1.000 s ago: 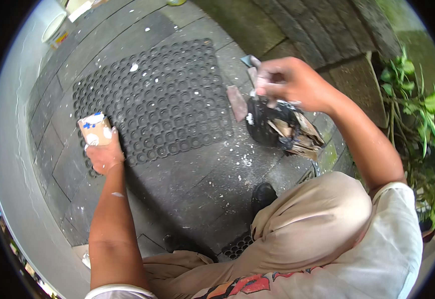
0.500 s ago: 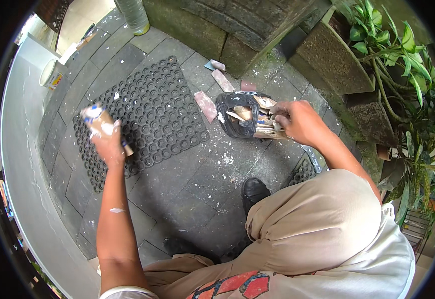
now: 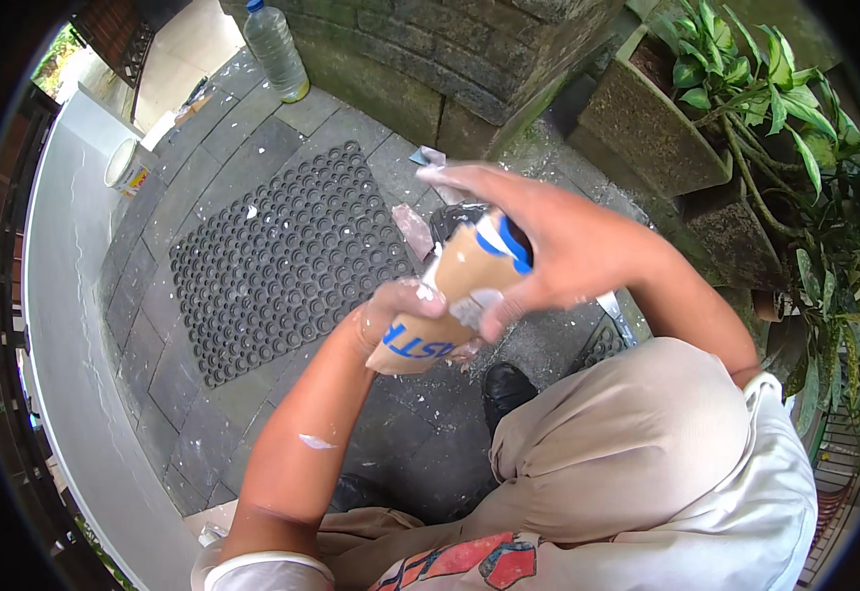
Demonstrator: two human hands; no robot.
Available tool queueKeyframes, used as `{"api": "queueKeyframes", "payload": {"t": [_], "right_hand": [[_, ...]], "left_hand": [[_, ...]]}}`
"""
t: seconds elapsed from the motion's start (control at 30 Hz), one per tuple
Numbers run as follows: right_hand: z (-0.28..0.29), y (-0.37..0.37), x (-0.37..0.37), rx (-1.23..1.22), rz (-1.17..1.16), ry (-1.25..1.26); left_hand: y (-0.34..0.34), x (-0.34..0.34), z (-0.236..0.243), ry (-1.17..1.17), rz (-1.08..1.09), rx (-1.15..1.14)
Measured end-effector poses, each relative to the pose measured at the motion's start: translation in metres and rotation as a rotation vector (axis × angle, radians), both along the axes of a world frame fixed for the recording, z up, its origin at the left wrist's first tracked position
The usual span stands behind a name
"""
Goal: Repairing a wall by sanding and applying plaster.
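Note:
In front of my knees, my left hand [image 3: 405, 310] is wrapped round a brown cardboard-like packet [image 3: 440, 307] with blue print and white smears. The packet tilts, its blue-and-white end toward upper right. My right hand [image 3: 538, 236] arches over that end, blurred by motion. Its fingers stretch out to the left, and its thumb lies at the packet's side; whether it presses there I cannot tell. Behind the packet shows part of a black plastic bag [image 3: 453, 219]; its contents are hidden. White residue marks both hands.
A black rubber mat [image 3: 282, 256] lies on the grey paving at left. Beside the bag is a pinkish sanding-paper-like piece [image 3: 412, 231]. A plastic bottle [image 3: 277, 54] and a white bucket [image 3: 130, 167] stand farther off. Potted plants [image 3: 745, 89] line the right side.
My left hand has brought the packet rightward from over the mat to the middle. My right hand has left the black bag and moved up to the packet's end.

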State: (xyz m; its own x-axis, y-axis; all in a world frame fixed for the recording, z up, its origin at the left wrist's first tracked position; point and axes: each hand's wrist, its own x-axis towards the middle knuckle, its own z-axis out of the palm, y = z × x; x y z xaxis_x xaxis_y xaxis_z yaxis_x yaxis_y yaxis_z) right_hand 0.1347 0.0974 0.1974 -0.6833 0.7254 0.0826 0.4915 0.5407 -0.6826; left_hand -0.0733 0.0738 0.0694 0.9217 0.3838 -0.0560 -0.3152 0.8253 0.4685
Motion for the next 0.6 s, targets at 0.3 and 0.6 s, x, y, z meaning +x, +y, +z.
{"api": "queueKeyframes", "payload": {"t": [0.3, 0.6], "right_hand": [[-0.014, 0.025, 0.006, -0.473, -0.216, 0.257], [-0.042, 0.029, -0.004, -0.290, -0.429, 0.509]], "left_hand": [[0.001, -0.029, 0.032, 0.192, 0.615, 0.108], [0.005, -0.005, 0.080, 0.844, 0.954, 0.682]]}}
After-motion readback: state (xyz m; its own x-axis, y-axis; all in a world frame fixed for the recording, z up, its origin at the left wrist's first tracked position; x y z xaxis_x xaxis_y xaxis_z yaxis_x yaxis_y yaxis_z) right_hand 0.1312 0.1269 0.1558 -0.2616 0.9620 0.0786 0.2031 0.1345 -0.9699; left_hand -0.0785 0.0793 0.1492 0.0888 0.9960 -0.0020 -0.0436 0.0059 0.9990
